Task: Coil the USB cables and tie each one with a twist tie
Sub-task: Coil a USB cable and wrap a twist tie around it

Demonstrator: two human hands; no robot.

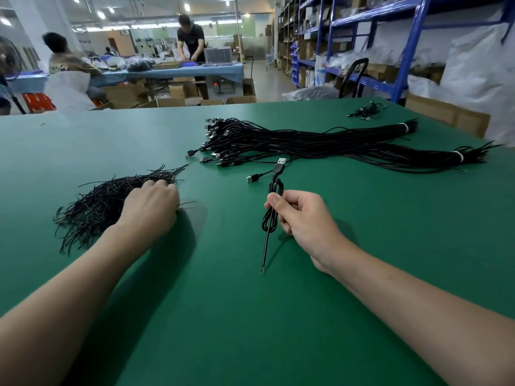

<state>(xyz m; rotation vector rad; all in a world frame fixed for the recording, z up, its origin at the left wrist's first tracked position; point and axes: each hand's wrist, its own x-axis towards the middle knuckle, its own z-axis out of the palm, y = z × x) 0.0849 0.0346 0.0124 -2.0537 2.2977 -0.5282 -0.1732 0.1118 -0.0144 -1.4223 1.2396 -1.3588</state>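
The green counter fills most of the view. On it, up at about 1 o'clock, lies a big bunch of black USB cables. Their plugs point to 9 o'clock, and two white bands hold their thin ends together at 3 o'clock.

At 9 o'clock lies a messy pile of black twist ties. The left hand rests on the 3 o'clock side of this pile with its fingers bent down into the ties. The fingertips are hidden, so I cannot tell if its grip holds a tie.

The right hand is near the middle, above the counter. Its grip is tight, with thumb and fingers pinching one coiled cable. The silver plug sticks up toward 12 o'clock, and the thin loose end hangs down toward 6 o'clock.

One loose cable plug lies just beside it at 11 o'clock. A small bunch of cables sits far off at 1 o'clock.
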